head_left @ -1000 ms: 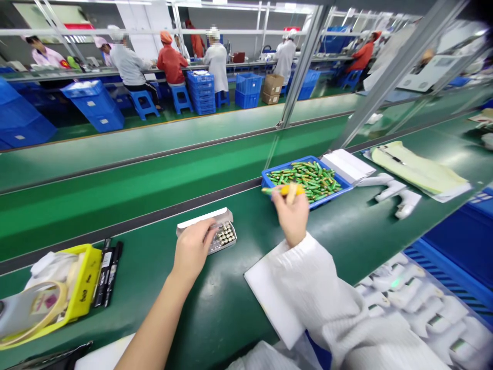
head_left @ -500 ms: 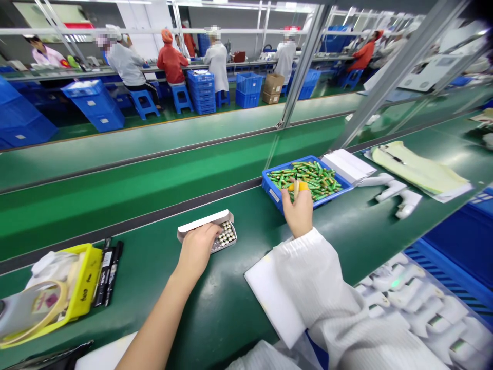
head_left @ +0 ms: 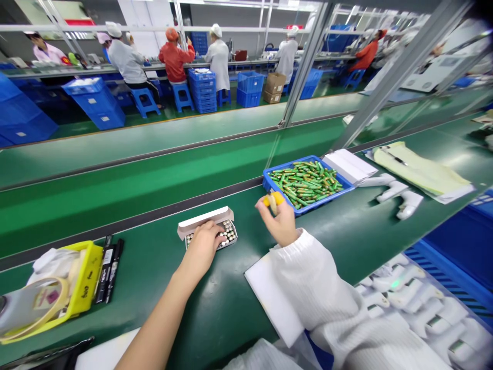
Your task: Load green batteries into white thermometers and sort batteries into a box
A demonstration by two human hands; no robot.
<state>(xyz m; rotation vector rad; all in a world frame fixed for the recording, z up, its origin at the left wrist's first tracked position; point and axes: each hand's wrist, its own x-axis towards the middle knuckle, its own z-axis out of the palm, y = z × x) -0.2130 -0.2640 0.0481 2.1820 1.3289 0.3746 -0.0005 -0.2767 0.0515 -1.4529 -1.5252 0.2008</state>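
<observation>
An open white cardboard box (head_left: 232, 240) stands on the green bench, filled with upright batteries (head_left: 228, 232) whose metal ends show. My left hand (head_left: 202, 241) reaches over it, fingers bent and fingertips down among the batteries; what they pinch is hidden. Between that box and a blue tray (head_left: 321, 201) of loose green batteries (head_left: 308, 180), my right hand (head_left: 279, 221) is raised above the bench. Yellow and beige covers are on its fingertips, which are pressed together. Something small and dark shows at them, too small to name.
At left lies a yellow bin (head_left: 87, 280) beside black markers (head_left: 111, 270). A white pad (head_left: 269, 298) is under my right sleeve. Farther right are white handheld device casings (head_left: 396, 190) and a yellowish sheet with a pen (head_left: 419, 167). Metal posts (head_left: 304, 67) rise behind the tray.
My right hand has moved left and toward me, from over the blue tray to its near-left side. My left hand stays at the box, its fingers slightly shifted, uncovering more batteries at the left end.
</observation>
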